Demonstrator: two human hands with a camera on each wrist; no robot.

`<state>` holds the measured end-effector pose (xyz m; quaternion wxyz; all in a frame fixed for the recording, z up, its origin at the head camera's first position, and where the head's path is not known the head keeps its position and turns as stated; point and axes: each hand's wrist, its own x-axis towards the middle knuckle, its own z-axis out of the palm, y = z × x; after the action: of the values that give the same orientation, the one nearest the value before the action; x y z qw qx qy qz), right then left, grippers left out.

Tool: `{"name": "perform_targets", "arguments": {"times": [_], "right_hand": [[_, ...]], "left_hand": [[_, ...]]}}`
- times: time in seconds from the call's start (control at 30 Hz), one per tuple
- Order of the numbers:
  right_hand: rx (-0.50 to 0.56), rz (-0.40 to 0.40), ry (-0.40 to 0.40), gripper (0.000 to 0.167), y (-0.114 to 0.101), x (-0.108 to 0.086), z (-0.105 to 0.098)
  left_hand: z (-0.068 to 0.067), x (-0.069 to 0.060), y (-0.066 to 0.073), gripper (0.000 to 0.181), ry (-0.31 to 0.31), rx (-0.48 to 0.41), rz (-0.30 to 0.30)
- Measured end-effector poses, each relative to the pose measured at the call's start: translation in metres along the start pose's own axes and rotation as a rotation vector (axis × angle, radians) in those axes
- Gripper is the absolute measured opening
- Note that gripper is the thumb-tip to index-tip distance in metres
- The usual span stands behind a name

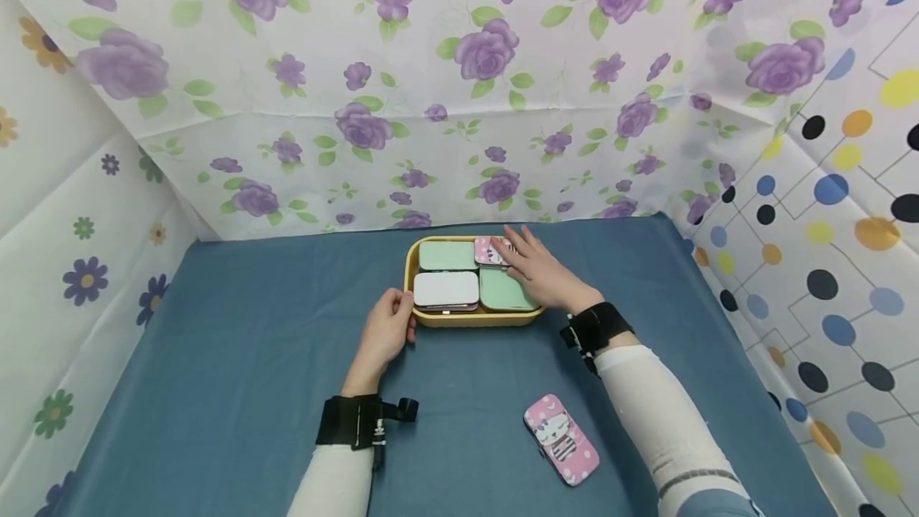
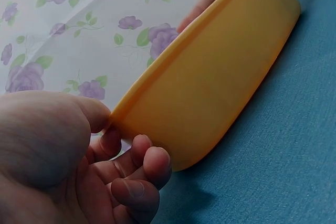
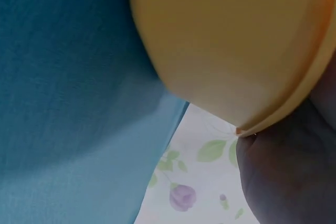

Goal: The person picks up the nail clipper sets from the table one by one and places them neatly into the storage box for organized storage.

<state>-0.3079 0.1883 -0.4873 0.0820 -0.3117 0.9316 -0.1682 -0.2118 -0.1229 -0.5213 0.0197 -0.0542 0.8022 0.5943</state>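
A yellow basket (image 1: pixel 474 321) stands at the far middle of the table, holding several small tins. My left hand (image 1: pixel 383 333) pinches its left end; the left wrist view shows thumb and forefinger at the rim of the basket (image 2: pixel 210 72). Over the right side lies my right hand (image 1: pixel 544 271), its fingers extended across a pink cartoon tin (image 1: pixel 485 252) at the back right, partly covering it. A green tin (image 1: pixel 447 255) sits back left, a white-topped tin (image 1: pixel 446 290) front left, another green tin (image 1: pixel 502 292) front right. The right wrist view hides the fingers.
Another pink cartoon tin (image 1: pixel 562 439) lies on the blue tablecloth (image 1: pixel 251 389), nearer the front and right of centre, beside the right forearm. A flowered sheet (image 1: pixel 424 134) hangs right behind the basket. A dotted sheet (image 1: pixel 847 262) borders the right side.
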Motion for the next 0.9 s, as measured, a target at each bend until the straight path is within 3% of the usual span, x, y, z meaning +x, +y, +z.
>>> {"name": "perform_targets", "arguments": {"times": [0.6, 0.9], "right_hand": [[0.084, 0.027, 0.025, 0.058, 0.003, -0.005, 0.001], [0.15, 0.011, 0.034, 0.057, 0.008, -0.018, -0.004]], "left_hand": [[0.0, 0.0, -0.002, 0.032, -0.003, -0.003, -0.001], [-0.001, 0.0, -0.001, 0.032, -0.005, -0.017, -0.006]]}}
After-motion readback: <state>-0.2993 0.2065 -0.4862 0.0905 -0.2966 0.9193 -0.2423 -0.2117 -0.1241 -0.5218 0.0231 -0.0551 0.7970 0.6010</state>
